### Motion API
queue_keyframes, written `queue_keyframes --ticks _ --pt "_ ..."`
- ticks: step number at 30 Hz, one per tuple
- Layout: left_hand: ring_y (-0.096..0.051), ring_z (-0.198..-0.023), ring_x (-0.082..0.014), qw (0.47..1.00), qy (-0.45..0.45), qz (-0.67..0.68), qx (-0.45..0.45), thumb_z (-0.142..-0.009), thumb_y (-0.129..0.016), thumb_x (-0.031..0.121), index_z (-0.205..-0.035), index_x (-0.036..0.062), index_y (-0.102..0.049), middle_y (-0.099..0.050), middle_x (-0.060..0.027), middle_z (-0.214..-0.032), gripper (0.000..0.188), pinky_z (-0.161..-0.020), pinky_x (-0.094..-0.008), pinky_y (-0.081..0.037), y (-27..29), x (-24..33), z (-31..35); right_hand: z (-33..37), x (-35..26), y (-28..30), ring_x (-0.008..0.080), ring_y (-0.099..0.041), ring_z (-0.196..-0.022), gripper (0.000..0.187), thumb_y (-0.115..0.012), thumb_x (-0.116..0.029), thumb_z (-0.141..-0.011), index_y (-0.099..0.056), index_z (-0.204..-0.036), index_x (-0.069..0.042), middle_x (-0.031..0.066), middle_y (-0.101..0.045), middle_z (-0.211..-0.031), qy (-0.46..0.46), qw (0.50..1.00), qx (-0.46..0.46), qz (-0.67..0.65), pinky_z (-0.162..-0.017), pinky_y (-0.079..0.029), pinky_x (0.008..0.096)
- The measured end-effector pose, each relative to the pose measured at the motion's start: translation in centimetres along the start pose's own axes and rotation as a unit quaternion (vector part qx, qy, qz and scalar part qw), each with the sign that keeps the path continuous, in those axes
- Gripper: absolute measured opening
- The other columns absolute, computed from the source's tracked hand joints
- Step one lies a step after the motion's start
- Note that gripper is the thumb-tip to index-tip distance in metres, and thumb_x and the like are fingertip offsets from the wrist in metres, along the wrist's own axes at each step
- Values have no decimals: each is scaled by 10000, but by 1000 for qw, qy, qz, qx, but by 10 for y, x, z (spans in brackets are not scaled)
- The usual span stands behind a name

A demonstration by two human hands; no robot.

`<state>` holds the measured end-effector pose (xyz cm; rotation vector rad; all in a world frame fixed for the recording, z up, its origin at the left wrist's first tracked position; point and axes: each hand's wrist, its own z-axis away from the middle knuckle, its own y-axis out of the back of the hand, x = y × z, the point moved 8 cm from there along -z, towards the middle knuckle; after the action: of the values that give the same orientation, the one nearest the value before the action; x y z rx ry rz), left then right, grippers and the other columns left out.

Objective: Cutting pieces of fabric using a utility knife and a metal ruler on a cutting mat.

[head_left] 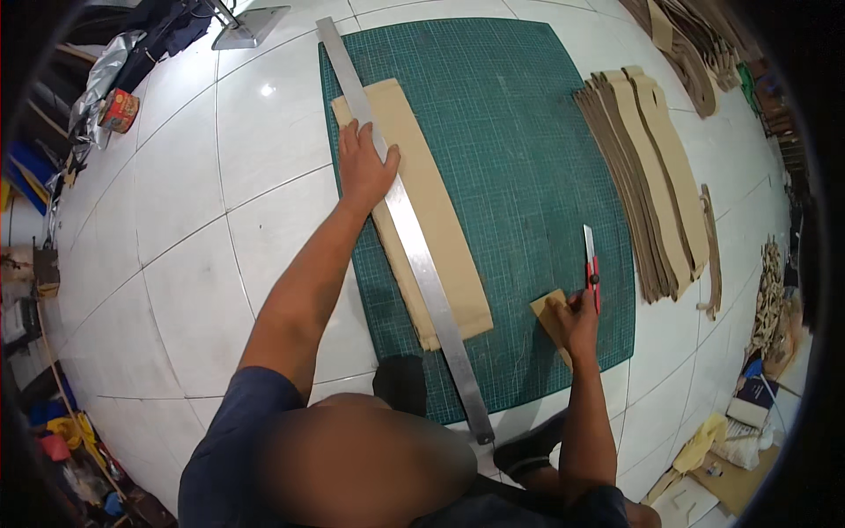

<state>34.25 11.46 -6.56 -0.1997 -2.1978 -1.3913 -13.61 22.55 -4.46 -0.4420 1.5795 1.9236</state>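
My left hand [363,167] lies flat with fingers spread over a long metal ruler [407,220], pressing it onto a folded stack of tan fabric [440,211]. The ruler runs lengthwise along the fabric and overhangs it at both ends. Both rest on a green cutting mat [510,158]. Near the mat's lower right, my right hand [577,327] has its fingers closed at a small tan piece [550,321], partly hidden beneath the hand. A red utility knife [593,273], blade extended and pointing away, lies right against these fingers; its lower end is partly covered.
Long tan and brown fabric strips [647,176] lie stacked over the mat's right edge, with a narrow strip [711,255] beside them. More strips [678,53] are at the far right. A red tin [119,111] and a metal stand base [251,28] are on the white tiled floor.
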Motion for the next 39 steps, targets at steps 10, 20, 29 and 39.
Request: queue_keyframes --ticks 10,20,29,39 --pt "-267 -1410 -453 996 23 85 3 -795 -672 221 -1345 -32 -466 -357 -275 -1470 640 -1167 -530 -225 7 -3 8 -134 -209 -119 157 -643 -868 296 -730 -136 -856 -625 -1096 3 99 -677 -939 91 953 -133 -257 -744 -513 303" --pt "-277 -1423 -443 992 35 120 5 -834 -612 119 -1326 -26 -494 -390 -260 -1473 526 -1173 -518 -223 4 -15 11 -217 -317 -243 258 -680 -852 335 -784 -300 -774 -694 -998 -68 88 -705 -913 82 984 -76 -137 -763 -524 396" --pt "-295 -1414 -448 993 31 112 13 -781 -680 120 -1304 -12 -517 -401 -254 -1469 563 -1163 -525 -235 10 -13 10 -207 -320 -245 253 -676 -883 343 -775 -325 -783 -721 -1012 -76 68 -710 -927 114 984 -89 -108 -759 -525 405" --pt "-291 -1414 -428 994 34 100 16 -744 -738 170 -1315 -12 -490 -379 -245 -1476 648 -1150 -528 -253 10 -13 10 -199 -322 -242 269 -648 -931 358 -766 -339 -789 -728 -1034 -80 76 -673 -973 148 984 -49 -91 -793 -516 422"
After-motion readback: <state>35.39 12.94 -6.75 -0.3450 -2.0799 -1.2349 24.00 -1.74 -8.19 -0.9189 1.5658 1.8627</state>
